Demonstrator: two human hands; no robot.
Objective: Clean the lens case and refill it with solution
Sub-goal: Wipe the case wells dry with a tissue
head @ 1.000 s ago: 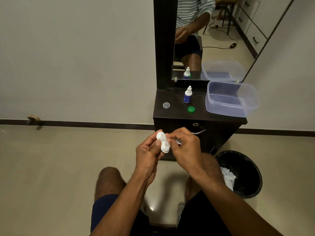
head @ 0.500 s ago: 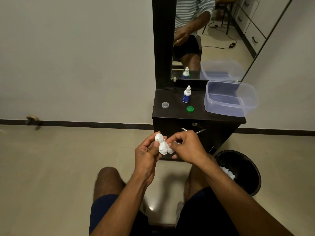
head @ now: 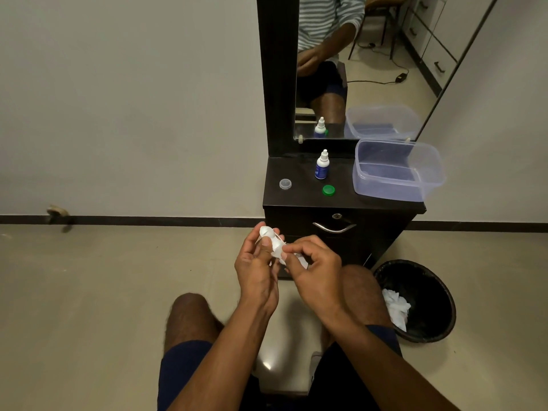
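Pinched between the thumb and fingers of my left hand point(head: 257, 264), the white lens case point(head: 268, 235) sits upright in front of my knees, just below the dresser's front edge. My right hand point(head: 314, 269) meets it from the right, fingertips curled and pinching a crumpled white tissue point(head: 292, 256) against the case's lower half; whether the tissue reaches inside a well I cannot tell, since white blurs into white. On the dark dresser top point(head: 299, 200) beyond stand a small solution bottle point(head: 322, 165), a green cap point(head: 328, 190) near it, a clear cap point(head: 285, 184) further left, and a clear plastic tub point(head: 397, 170) at the right. A black bin point(head: 421, 295) holding crumpled tissue sits on the floor by my right knee.
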